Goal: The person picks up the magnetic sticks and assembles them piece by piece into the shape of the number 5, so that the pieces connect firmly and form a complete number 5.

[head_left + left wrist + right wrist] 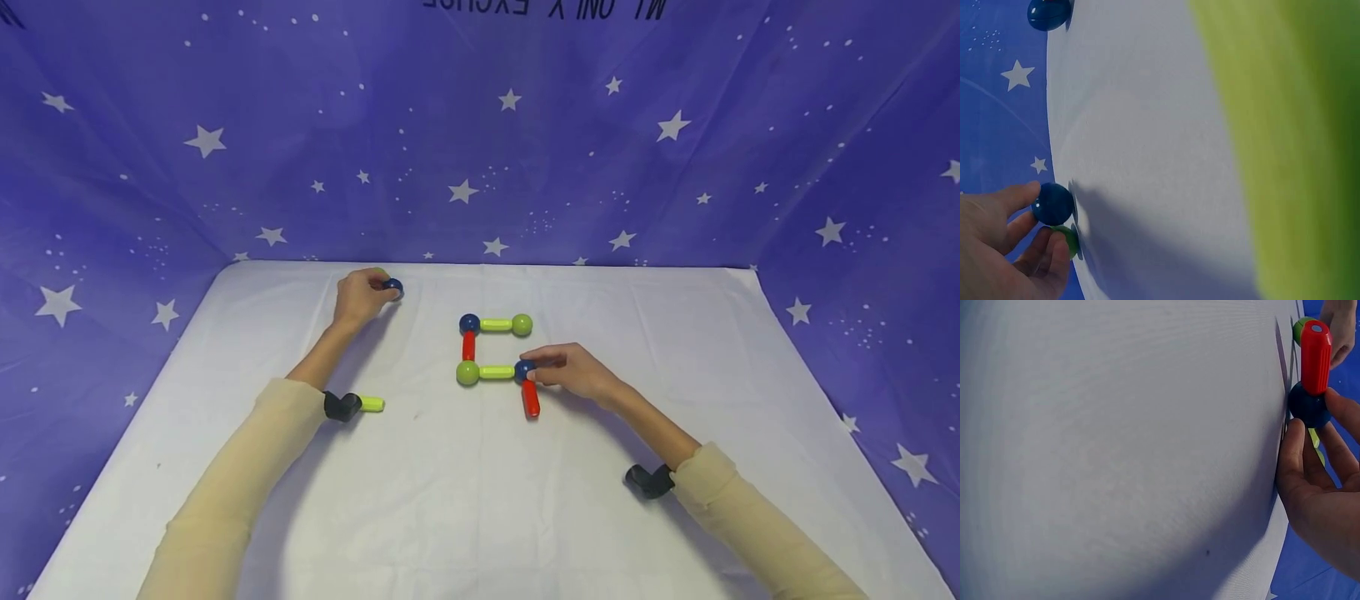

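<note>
At the back left of the table, my left hand [362,297] pinches a blue ball [1054,204] between thumb and finger. A green ball [1067,241] sits beside it under the other curled fingers, mostly covered. My right hand [576,372] grips another blue ball [524,370] at the near right corner of a shape of rods and balls. From that ball a red rod [531,400] points toward me. A yellow-green rod [497,372] joins it to a green ball [467,372]; a red rod [468,346] leads on to a far blue ball [469,322].
From the far blue ball, another yellow-green rod [496,325] runs right to a second green ball [522,324]. One loose yellow-green rod [372,404] lies beside the left wrist's black camera mount [342,407]. A blue starry cloth [480,133] surrounds the white table [420,500].
</note>
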A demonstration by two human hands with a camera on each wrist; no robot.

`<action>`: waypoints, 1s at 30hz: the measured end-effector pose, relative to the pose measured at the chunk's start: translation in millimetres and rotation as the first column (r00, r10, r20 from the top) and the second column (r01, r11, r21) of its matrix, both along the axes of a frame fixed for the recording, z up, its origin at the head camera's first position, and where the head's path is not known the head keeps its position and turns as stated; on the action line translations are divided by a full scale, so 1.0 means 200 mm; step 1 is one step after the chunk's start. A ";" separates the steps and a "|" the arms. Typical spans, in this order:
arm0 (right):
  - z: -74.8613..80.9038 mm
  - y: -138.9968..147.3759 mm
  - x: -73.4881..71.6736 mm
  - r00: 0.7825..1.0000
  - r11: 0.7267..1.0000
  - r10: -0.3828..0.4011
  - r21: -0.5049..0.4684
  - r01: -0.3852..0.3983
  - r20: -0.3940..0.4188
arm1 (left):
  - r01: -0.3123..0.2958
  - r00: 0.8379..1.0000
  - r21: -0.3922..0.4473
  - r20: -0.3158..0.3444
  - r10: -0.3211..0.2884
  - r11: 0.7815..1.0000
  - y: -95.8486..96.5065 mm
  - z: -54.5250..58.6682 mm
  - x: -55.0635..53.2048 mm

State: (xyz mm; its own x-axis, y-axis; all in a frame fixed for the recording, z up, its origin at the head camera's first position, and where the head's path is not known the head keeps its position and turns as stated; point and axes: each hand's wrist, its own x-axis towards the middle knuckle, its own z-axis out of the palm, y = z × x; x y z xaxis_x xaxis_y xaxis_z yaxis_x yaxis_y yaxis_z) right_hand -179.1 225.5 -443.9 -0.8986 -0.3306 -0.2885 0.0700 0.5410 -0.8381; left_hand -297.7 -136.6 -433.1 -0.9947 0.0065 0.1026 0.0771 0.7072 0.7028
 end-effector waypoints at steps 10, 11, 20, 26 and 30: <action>0.01 0.00 0.00 1.000 1.000 0.003 -0.019 -0.003 0.002 | 0.033 0.999 -0.026 0.014 -0.032 0.999 0.03 0.00 0.01; 0.01 0.00 0.00 1.000 1.000 0.001 -0.019 -0.001 0.003 | 0.034 0.999 -0.021 0.020 -0.033 0.999 0.03 0.00 0.02; 0.01 0.00 0.00 1.000 1.000 -0.001 -0.019 0.001 0.017 | 0.115 0.993 0.049 0.019 -0.117 0.992 0.07 0.04 0.15; 0.00 0.00 0.00 1.000 1.000 -0.003 -0.030 0.004 0.021 | 0.188 0.977 0.210 0.065 -0.205 0.960 0.18 0.09 0.38; 0.00 0.00 -0.01 0.999 0.999 -0.011 -0.037 0.013 0.035 | 0.253 0.950 0.281 0.109 -0.293 0.926 0.30 0.08 0.54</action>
State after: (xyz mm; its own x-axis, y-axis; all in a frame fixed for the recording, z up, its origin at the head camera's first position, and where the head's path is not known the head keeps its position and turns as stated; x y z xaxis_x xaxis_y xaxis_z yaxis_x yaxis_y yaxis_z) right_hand -180.4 225.8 -444.8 -0.8921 -0.3309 -0.3077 0.1060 0.5086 -0.8545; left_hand -189.2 -76.7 -417.0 -0.9621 0.2727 -0.0092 0.1231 0.4639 0.8773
